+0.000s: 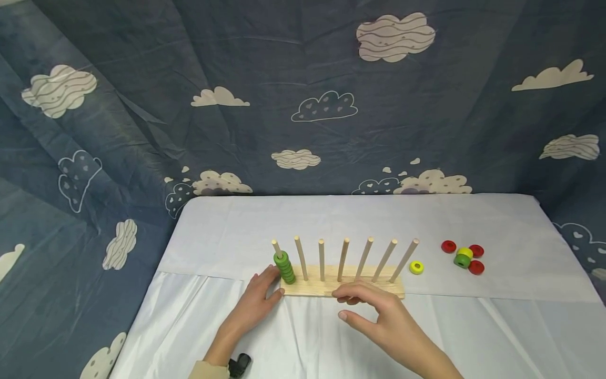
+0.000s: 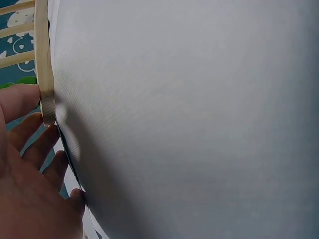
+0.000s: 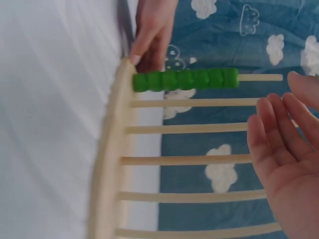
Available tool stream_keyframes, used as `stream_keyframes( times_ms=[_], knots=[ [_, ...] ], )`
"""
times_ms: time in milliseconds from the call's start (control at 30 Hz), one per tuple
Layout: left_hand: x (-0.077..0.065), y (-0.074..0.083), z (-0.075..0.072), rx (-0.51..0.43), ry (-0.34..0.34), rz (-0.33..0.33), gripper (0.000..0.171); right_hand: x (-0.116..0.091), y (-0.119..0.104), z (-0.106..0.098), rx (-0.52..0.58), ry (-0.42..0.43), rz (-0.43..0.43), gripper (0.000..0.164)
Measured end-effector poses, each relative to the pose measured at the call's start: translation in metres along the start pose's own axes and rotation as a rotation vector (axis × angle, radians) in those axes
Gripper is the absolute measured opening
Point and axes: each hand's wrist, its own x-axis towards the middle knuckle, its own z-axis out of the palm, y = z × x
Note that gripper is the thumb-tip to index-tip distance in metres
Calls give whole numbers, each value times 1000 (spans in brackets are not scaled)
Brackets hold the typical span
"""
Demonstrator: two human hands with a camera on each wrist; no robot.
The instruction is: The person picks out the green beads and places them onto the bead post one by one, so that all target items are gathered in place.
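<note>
A wooden peg stand (image 1: 312, 287) with a row of upright pegs lies on the white cloth. Its leftmost peg carries a stack of green rings (image 1: 285, 268), and the other pegs are bare. My left hand (image 1: 255, 301) grips the left end of the base, thumb on the near side; in the left wrist view the thumb and fingers (image 2: 42, 144) meet that end. Held above the front of the stand is my right hand (image 1: 385, 318), fingers loosely extended and thumb apart. Its palm (image 3: 294, 164) shows nothing in it, beside the peg tips in the right wrist view.
Right of the stand lies a yellow ring (image 1: 416, 267). Farther right sits a loose group: red rings (image 1: 476, 267), a green ring (image 1: 462, 260) and another yellow ring (image 1: 465, 252). A dark cloud-patterned curtain (image 1: 265, 131) hangs behind the table.
</note>
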Motion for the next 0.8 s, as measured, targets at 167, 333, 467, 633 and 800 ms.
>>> stream_keyframes(
  times_ms=[167, 333, 467, 633, 800],
  knots=[
    [0, 0, 1, -2, -2, 6, 52, -17, 11, 6, 34, 100, 30, 32],
    [0, 0, 1, -3, 2, 2, 52, -31, 24, 10, 48, 208, 56, 34],
    [1, 1, 1, -7, 4, 2, 52, -42, 35, 10, 47, 275, 127, 33],
    [0, 0, 1, -1, 5, -9, 52, -54, 48, 6, 34, 321, 121, 37],
    [-1, 1, 1, 8, 2, -16, 52, -62, 58, 2, -82, 391, 134, 41]
  ],
)
